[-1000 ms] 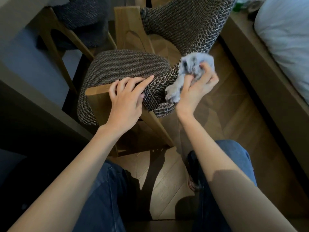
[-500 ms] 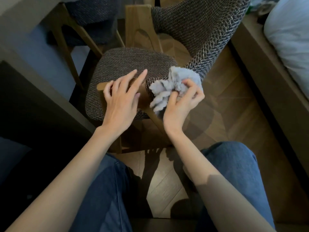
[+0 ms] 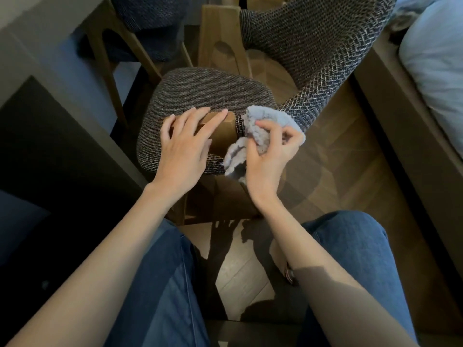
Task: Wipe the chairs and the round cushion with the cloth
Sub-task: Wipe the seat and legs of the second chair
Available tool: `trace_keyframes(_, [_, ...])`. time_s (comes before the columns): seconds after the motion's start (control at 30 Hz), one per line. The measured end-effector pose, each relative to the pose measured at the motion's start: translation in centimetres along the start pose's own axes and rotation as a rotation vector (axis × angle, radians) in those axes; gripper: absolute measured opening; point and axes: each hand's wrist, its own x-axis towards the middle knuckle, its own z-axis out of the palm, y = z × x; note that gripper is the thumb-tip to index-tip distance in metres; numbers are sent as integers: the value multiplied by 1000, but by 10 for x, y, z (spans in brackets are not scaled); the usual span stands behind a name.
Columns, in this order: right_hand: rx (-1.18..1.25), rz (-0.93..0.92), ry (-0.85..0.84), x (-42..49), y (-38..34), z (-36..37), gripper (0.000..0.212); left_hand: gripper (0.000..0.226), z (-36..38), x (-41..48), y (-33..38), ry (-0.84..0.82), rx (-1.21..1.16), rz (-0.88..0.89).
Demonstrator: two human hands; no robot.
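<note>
We're looking down at a herringbone wood floor point(image 3: 350, 151), with a table point(image 3: 32, 53) running along the left and a bed point(image 3: 436, 58) with pale bedding on the right. Between them stands the chair point(image 3: 208, 91), its woven tweed seat facing us and its curved backrest point(image 3: 313, 46) sweeping round the right side. A second chair point(image 3: 150, 26) in darker fabric sits beyond it, tucked by the table.

The left hand point(image 3: 183, 146) lies flat with its fingers spread and straight, resting on the wooden rail point(image 3: 221, 131) at the chair's near edge. The right hand point(image 3: 270, 156) has its fingers curled round a bunched, fluffy pale-blue cloth point(image 3: 263, 126), thumb tucked into the folds. The cloth sits right at the end of the backrest, where the tweed meets the wood; it looks pressed against the fabric edge, though the contact itself is hidden under the bunch. A loose tail of cloth hangs just beside the left hand's thumb. Blue jeans point(image 3: 160, 284) fill the bottom of the view.
</note>
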Motion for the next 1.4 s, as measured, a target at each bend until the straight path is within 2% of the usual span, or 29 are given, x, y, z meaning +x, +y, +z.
trace_keyframes(0.1, [-28, 10, -55, -12, 20, 1, 22, 58, -3, -4, -6, 21, 1, -32])
trace_keyframes(0.2, [-39, 175, -215, -19, 40, -6, 26, 58, -5, -6, -8, 8, 0, -31])
trace_keyframes(0.27, [-60, 228, -246, -20, 44, -13, 25, 57, -6, -6, -7, -2, -2, -45])
trace_keyframes(0.33, [-50, 139, -157, -20, 36, -21, 16, 57, -5, -8, -7, -9, -42, -81])
trace_keyframes(0.4, [-2, -38, -87, -17, 16, -21, 18, 56, -6, -11, -8, 1, -129, -124])
trace_keyframes(0.47, [16, -194, -83, -9, -1, -14, 22, 56, -4, -15, -11, 30, -198, -132])
trace_keyframes(0.53, [-45, -233, -126, -4, -8, -5, 26, 56, -3, -17, -13, 59, -236, -138])
trace_keyframes(0.63, [-126, -170, -247, -12, 4, -1, 27, 56, -2, -22, -19, 68, -263, -153])
trace_keyframes(0.73, [-194, 44, -415, -25, 27, -9, 27, 59, 0, -27, -24, 58, -332, -180])
trace_keyframes(0.8, [-239, 71, -448, -31, 36, -18, 28, 59, 1, -32, -26, 65, -397, -198])
trace_keyframes(1.03, [-72, -334, -277, -28, -16, -28, 30, 48, 3, -62, -26, 215, -616, -329])
trace_keyframes(1.1, [-64, -405, -328, -21, -30, -17, 33, 43, 6, -72, -24, 235, -695, -372])
trace_keyframes(1.2, [-119, -432, -524, -15, -34, -2, 38, 39, 10, -84, -23, 232, -814, -454])
trace_keyframes(1.27, [-181, -498, -565, -12, -25, -1, 43, 40, 11, -84, -21, 235, -923, -495])
trace_keyframes(1.33, [-194, -571, -586, -8, -13, -4, 46, 48, 12, -81, -18, 228, -983, -457])
trace_keyframes(1.4, [-175, -583, -592, -7, -3, -6, 45, 60, 18, -75, -12, 194, -927, -365])
